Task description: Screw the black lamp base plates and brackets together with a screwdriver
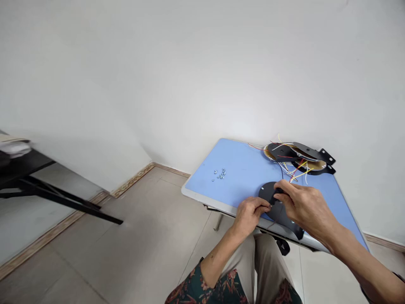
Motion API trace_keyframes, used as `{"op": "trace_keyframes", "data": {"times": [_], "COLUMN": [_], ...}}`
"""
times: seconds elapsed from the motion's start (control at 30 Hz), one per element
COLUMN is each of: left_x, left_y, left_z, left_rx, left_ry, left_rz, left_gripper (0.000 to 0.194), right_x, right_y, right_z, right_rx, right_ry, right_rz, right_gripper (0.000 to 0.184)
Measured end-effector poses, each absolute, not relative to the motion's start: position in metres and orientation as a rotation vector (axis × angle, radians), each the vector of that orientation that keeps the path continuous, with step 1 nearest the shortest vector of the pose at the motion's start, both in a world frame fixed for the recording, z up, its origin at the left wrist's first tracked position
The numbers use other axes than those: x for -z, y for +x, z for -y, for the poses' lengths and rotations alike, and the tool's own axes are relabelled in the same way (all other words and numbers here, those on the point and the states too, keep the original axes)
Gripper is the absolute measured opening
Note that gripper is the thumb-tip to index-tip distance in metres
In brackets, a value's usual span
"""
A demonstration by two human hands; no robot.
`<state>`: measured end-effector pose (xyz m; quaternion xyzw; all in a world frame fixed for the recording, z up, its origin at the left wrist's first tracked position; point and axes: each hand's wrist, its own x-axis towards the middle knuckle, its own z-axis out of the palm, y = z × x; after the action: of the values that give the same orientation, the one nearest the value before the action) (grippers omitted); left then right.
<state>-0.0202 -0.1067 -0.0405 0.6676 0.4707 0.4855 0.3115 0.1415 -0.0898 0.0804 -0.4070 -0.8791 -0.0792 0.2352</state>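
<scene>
A black round plate [272, 202] with a tab lies at the near edge of the blue table [240, 169]. My left hand [250, 214] is curled at the plate's left rim, fingers pinched against it. On top of the plate rests my right hand [300, 202], its fingers closed round a small dark part that I cannot make out. Behind them, at the far side of the table, sits a pile of black plates with brackets [299, 155] and loose red, yellow and white wires [295, 171].
Several small silver nuts [220, 173] lie on the table's left part. A black table frame [47, 190] stands at the left by the wall. Tiled floor lies below, white walls behind. My knees are under the table edge.
</scene>
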Motion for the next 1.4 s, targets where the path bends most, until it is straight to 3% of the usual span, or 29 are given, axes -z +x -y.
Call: {"op": "trace_keyframes", "data": {"times": [0.17, 0.4, 0.5, 0.67, 0.9, 1.13, 1.4], "left_x": [0.040, 0.038, 0.039, 0.041, 0.036, 0.033, 0.035], "left_y": [-0.021, -0.024, -0.023, -0.021, -0.020, -0.021, -0.021], "left_z": [0.106, 0.106, 0.105, 0.104, 0.107, 0.105, 0.105], "left_rx": [-1.260, -1.246, -1.236, -1.239, -1.203, -1.198, -1.227], "left_ry": [1.730, 1.755, 1.751, 1.729, 1.740, 1.742, 1.753], "left_rz": [-1.253, -1.216, -1.240, -1.266, -1.291, -1.272, -1.219], "left_gripper": [0.016, 0.016, 0.014, 0.014, 0.018, 0.013, 0.015], "right_x": [-0.086, -0.089, -0.083, -0.074, -0.073, -0.057, -0.066], "right_y": [0.133, 0.143, 0.142, 0.136, 0.153, 0.150, 0.154], "right_z": [0.095, 0.090, 0.090, 0.089, 0.084, 0.077, 0.078], "right_rx": [0.304, -0.238, -0.095, 0.198, -0.130, 0.392, -0.015], "right_ry": [-1.343, -1.091, -1.243, -1.379, -0.993, -1.016, -0.985], "right_rz": [2.451, 2.504, 2.463, 2.377, 2.466, 2.290, 2.415], "right_gripper": [0.026, 0.021, 0.017, 0.036, 0.026, 0.049, 0.034]}}
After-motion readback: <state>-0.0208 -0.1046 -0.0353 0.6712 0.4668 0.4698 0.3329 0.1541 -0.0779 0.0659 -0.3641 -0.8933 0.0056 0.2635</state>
